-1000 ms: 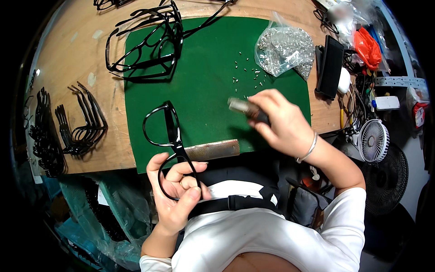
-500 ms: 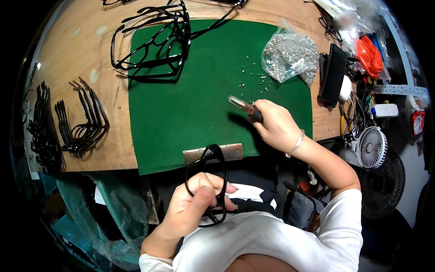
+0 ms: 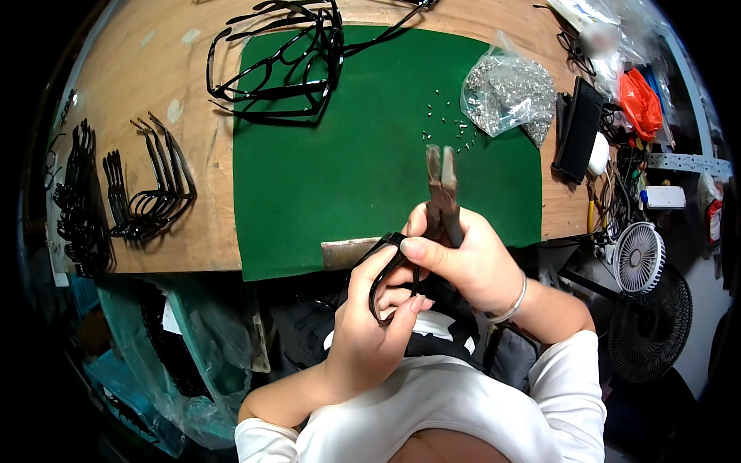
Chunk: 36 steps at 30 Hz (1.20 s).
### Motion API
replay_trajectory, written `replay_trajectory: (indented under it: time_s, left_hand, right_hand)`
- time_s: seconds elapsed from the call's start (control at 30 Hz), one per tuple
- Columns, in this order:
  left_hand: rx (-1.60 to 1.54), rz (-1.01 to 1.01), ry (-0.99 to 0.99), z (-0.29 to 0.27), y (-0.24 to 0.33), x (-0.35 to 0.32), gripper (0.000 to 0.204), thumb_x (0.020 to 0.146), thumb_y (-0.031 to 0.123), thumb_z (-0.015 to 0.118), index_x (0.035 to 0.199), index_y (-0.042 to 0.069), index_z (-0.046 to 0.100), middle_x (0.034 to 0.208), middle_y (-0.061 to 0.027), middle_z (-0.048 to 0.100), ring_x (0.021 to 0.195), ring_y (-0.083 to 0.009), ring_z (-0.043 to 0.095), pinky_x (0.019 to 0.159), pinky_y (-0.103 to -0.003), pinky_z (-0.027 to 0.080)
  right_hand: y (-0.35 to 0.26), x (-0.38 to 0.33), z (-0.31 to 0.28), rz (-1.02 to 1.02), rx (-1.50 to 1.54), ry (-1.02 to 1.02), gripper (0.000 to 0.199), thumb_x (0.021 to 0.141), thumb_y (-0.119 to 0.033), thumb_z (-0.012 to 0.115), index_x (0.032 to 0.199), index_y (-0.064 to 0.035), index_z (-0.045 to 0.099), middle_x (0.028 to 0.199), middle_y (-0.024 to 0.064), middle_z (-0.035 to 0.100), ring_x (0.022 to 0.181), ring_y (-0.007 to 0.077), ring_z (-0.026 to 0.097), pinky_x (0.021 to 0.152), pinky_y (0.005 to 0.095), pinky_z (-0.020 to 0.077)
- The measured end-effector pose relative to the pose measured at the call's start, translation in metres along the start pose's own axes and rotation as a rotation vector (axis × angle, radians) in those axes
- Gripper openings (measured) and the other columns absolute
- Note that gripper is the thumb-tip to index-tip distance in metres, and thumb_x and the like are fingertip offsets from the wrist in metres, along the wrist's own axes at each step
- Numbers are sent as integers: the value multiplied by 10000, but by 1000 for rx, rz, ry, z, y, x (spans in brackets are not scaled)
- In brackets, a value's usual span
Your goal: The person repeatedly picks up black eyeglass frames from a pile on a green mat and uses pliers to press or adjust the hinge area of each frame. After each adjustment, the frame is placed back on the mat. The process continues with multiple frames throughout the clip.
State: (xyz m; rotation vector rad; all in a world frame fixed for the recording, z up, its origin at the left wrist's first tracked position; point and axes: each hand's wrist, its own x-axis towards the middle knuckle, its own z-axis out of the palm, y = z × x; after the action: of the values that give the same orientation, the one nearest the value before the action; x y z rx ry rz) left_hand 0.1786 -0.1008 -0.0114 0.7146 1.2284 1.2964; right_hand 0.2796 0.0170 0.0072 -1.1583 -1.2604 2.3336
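Close to my body, my left hand (image 3: 361, 333) is closed round a black eyeglass frame (image 3: 375, 299), its fingers passing through the rim. My right hand (image 3: 488, 262) grips a pair of pliers (image 3: 442, 189) in the palm, with the jaws pointing away from me and slightly apart. The right thumb and fingertips pinch the upper corner of the frame, so both hands touch it. Whether a small part sits at that corner is hidden by the fingers. Behind the hands, a roughened metal strip (image 3: 347, 254) lies at the near edge of the green mat (image 3: 309, 185).
Small silvery metal parts (image 3: 463, 126) lie scattered by a clear bag (image 3: 505, 89) full of them. Several black glasses frames (image 3: 328, 62) stand at the far left of the mat. Bundled black frame pieces (image 3: 158, 197) lie further left. A black phone (image 3: 579, 127) and white fan (image 3: 640, 257) are right.
My right hand has come toward me from the mat to the frame, the pliers turning to point away. The left hand has lifted the frame slightly up and to the right.
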Motion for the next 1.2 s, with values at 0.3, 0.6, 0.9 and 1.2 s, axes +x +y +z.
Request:
replay_trajectory:
  time_s: [0.3, 0.6, 0.9, 1.2]
  left_hand:
    - [-446, -351, -215, -21, 34, 6, 512, 798, -70, 490, 1244, 11, 251, 1031, -157, 519, 759, -156, 597, 693, -255, 497]
    - [-386, -459, -205, -26, 37, -1, 438, 757, -124, 500, 1171, -17, 407, 976, -159, 565, 702, -205, 611, 648, -286, 512]
    - [-283, -444, -200, -23, 38, -3, 428, 749, -137, 486, 1152, -6, 428, 970, -153, 569, 702, -197, 609, 626, -278, 508]
    - [-340, -467, -202, -24, 35, 1, 413, 740, -130, 493, 1135, -25, 433, 942, -153, 578, 696, -193, 608, 606, -283, 515]
  right_hand:
    - [-4, -5, -10, 271, 175, -161, 235, 811, -293, 594, 849, -84, 494, 651, -16, 522, 488, 24, 420, 400, 160, 274]
    - [-24, -33, -39, 338, -491, -542, 371, 879, -358, 470, 903, 10, 516, 731, 28, 536, 687, 109, 485, 636, 252, 417]
    - [-47, -22, -33, 240, -926, -573, 395, 861, -363, 491, 931, 25, 510, 649, 137, 551, 591, 243, 556, 552, 332, 432]
    - [-19, -23, -29, 9, -1146, -337, 360, 790, -353, 599, 731, 0, 570, 542, 167, 526, 512, 318, 537, 478, 362, 415]
